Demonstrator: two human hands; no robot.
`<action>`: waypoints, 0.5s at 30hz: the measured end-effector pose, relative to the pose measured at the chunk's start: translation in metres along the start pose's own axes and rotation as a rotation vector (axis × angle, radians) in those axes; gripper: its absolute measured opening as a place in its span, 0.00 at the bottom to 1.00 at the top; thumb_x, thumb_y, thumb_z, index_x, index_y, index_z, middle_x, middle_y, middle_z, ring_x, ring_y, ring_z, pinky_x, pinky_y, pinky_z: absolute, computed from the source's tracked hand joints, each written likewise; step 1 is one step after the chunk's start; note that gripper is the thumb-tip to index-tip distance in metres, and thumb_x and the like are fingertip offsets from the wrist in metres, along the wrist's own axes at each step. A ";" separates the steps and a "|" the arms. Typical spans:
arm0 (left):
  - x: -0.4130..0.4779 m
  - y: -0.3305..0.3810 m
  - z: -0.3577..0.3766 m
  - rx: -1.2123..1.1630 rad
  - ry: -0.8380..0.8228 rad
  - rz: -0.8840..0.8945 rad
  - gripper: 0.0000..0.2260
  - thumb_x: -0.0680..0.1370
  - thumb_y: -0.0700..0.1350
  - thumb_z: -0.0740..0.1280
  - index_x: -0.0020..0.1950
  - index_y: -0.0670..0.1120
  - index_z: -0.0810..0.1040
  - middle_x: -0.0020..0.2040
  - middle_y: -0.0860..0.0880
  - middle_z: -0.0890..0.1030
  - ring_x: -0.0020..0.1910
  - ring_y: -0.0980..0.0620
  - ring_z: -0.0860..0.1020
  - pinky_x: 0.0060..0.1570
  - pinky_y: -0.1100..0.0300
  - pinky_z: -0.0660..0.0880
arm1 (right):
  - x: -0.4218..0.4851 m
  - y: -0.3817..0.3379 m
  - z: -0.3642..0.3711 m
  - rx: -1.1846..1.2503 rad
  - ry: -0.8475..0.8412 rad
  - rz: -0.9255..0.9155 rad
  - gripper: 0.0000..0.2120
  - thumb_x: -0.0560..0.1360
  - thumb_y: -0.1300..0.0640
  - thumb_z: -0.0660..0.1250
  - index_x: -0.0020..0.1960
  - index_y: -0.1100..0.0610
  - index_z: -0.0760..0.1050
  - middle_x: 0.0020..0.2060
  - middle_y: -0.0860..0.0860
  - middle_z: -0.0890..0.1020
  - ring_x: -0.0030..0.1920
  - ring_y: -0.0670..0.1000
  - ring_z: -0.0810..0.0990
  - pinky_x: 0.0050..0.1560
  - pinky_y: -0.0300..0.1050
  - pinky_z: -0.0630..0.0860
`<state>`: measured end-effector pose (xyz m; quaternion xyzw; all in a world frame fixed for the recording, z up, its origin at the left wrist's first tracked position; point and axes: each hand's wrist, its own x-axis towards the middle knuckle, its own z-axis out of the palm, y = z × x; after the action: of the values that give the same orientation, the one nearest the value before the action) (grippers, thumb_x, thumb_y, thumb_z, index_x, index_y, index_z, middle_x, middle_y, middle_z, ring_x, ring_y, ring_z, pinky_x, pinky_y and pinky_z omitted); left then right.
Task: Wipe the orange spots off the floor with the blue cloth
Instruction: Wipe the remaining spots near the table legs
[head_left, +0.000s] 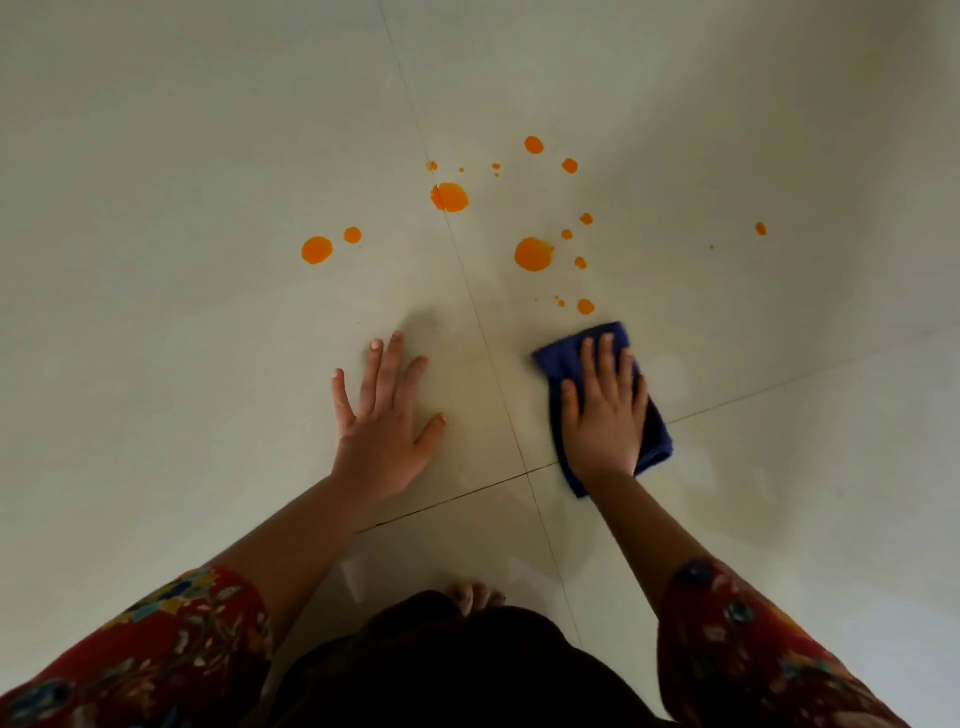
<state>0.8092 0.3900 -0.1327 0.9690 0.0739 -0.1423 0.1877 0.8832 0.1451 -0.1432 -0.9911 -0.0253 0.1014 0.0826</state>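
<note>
On the floor (208, 156), near where four tiles met, the right hand (605, 415) lay flat on the cloth (563, 356), fingers spread narrowly and pressing it down rather than gripping it. The left hand (387, 431) was planted bare on the tile just across the grout line (493, 364), fingers splayed wide, holding nothing, apparently as a brace. Every one of the spots (534, 254) lay beyond the cloth's far edge, the nearest small one just ahead of it, the big ones farther on and a stray dot well off toward the right edge. The wiping seemed hardly begun, since no spot looked smeared. The next move would likely call for pushing the cloth forward over the nearest drops, keeping pressure on.
</note>
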 end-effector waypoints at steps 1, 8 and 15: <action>0.002 0.004 -0.002 -0.003 0.029 0.031 0.32 0.75 0.62 0.50 0.77 0.53 0.50 0.78 0.52 0.37 0.76 0.52 0.35 0.70 0.42 0.34 | -0.012 0.003 0.000 -0.001 -0.032 -0.096 0.28 0.82 0.42 0.42 0.80 0.48 0.47 0.79 0.46 0.47 0.78 0.50 0.41 0.77 0.51 0.41; 0.046 0.035 -0.005 -0.003 -0.032 0.183 0.36 0.76 0.62 0.55 0.78 0.53 0.41 0.77 0.53 0.34 0.76 0.53 0.34 0.72 0.44 0.36 | 0.027 0.051 -0.014 0.028 0.061 0.256 0.27 0.83 0.43 0.44 0.79 0.48 0.45 0.79 0.47 0.47 0.78 0.50 0.42 0.77 0.53 0.42; 0.105 0.065 -0.017 0.066 0.023 0.336 0.39 0.75 0.64 0.58 0.79 0.51 0.45 0.79 0.51 0.41 0.77 0.52 0.39 0.73 0.47 0.40 | 0.016 0.061 -0.019 0.043 0.026 0.041 0.26 0.82 0.41 0.43 0.79 0.44 0.47 0.78 0.42 0.46 0.78 0.47 0.41 0.76 0.47 0.38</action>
<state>0.9254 0.3459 -0.1270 0.9750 -0.0915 -0.1002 0.1759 0.9051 0.0828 -0.1379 -0.9906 -0.0016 0.0908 0.1023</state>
